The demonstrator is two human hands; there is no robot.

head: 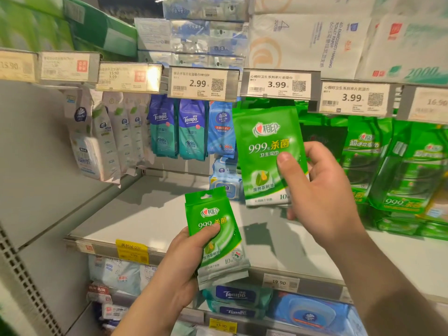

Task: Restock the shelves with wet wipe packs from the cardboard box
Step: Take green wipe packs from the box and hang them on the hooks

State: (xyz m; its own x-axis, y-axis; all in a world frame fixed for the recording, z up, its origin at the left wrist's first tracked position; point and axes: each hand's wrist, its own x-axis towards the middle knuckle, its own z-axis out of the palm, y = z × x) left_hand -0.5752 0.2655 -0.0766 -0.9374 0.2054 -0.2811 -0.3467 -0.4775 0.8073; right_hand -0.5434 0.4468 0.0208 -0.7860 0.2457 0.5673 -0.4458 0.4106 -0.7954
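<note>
Up front in the head view, my right hand [322, 190] pinches a green wipe pack [264, 151] up under the 3.99 price tag [276, 84], while my left hand [184, 258] grips a second green pack [215, 236] above the shelf [150, 214].

Left hand [186, 253]: raised from the lower centre, forearm angled up and to the right, thumb on top and fingers curled in a grip. Right hand [320, 190]: higher, forearm entering from the lower right, thumb pressed forward, fingers curled behind in a pinch.
</note>
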